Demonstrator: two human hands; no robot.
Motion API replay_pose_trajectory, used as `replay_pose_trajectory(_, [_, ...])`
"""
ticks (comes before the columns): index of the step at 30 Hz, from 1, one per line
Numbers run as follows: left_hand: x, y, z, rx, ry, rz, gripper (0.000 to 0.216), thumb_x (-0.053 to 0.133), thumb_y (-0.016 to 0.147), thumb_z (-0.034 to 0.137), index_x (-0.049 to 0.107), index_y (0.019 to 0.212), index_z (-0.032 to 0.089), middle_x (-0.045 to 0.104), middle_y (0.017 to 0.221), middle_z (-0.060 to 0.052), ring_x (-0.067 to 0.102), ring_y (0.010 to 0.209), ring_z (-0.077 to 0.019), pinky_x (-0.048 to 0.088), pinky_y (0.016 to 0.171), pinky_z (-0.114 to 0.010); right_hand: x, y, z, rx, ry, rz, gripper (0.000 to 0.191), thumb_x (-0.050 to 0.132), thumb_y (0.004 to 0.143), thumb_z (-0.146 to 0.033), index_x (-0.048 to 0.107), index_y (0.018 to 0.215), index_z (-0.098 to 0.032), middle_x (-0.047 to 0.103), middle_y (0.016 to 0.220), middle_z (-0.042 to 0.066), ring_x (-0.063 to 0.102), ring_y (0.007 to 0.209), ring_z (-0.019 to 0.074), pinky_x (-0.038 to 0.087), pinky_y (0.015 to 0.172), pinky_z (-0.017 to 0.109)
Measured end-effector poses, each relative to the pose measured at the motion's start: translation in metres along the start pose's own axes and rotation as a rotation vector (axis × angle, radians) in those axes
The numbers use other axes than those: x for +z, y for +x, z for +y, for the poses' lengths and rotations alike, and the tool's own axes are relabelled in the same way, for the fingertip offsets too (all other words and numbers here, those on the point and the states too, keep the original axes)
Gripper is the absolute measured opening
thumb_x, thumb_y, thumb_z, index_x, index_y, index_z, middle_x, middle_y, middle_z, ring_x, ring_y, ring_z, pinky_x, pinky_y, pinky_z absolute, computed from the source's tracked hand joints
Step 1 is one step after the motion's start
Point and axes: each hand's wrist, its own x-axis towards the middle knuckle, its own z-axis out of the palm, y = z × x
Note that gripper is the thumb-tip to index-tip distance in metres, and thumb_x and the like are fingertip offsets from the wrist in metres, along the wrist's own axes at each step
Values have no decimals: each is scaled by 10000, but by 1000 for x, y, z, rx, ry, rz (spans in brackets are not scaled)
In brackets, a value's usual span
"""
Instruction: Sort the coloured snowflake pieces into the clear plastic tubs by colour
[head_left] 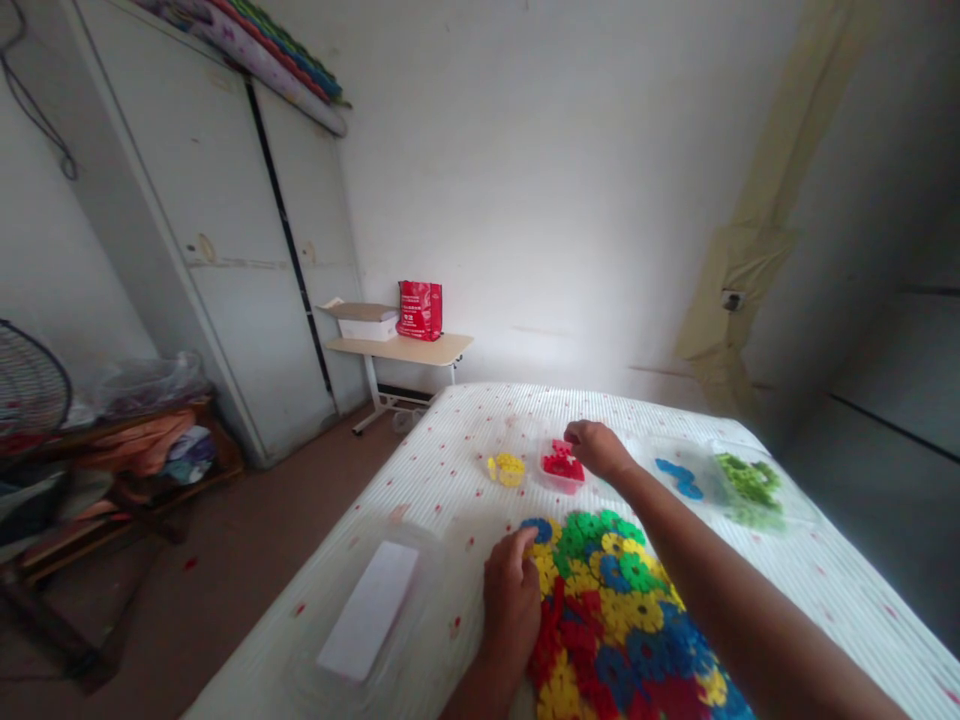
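A pile of flat, notched snowflake-shaped plastic building pieces (622, 610) in yellow, green, blue and red lies in front of me. My left hand (511, 590) rests at the pile's left edge, thumb and index finger apart, the index tip by a blue piece (535, 530). Farther off, my right hand (596, 447) reaches over the right rim of a clear tub of red pieces (562, 463). Its fingers are bent together and point downward; whatever is between them is hidden. To the left of that tub sits a small clear container of yellow pieces (507, 469).
On the right stand a clear container with blue pieces (679, 478) and another with green pieces (750, 482). A clear lid or tray holding a white slab (370, 610) lies at left on the white patterned cloth (420, 500). A small table (405, 348) stands behind.
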Motion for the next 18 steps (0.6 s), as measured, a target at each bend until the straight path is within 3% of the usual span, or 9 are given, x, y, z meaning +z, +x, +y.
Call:
replay_pose_trajectory(5, [0,-1,-1,17,6,-3,413,375,744,126,623,1074,155,652,1118,-83,569,1080,-191,410,990,-341,4,7,-4,-1,44,46,466,480,707,-10,609,1119,-185,636,1140,62,590,993,152,415,817,215])
replay_pose_trajectory(10, [0,0,-2,-5,-23,-12,419,371,748,124,612,1091,148,646,1126,-87,566,1085,-191,407,991,-344,-3,-9,-4,-25,89,110,400,474,729,-42,637,1072,-166,633,1135,87,599,981,178,428,842,247])
replay_pose_trajectory(18, [-3,0,0,2,-87,-14,396,385,749,129,615,1070,149,658,1100,-93,586,1045,-191,425,959,-352,-7,-107,10,-143,315,131,264,459,758,-149,662,918,-201,685,825,30,614,683,144,464,644,247])
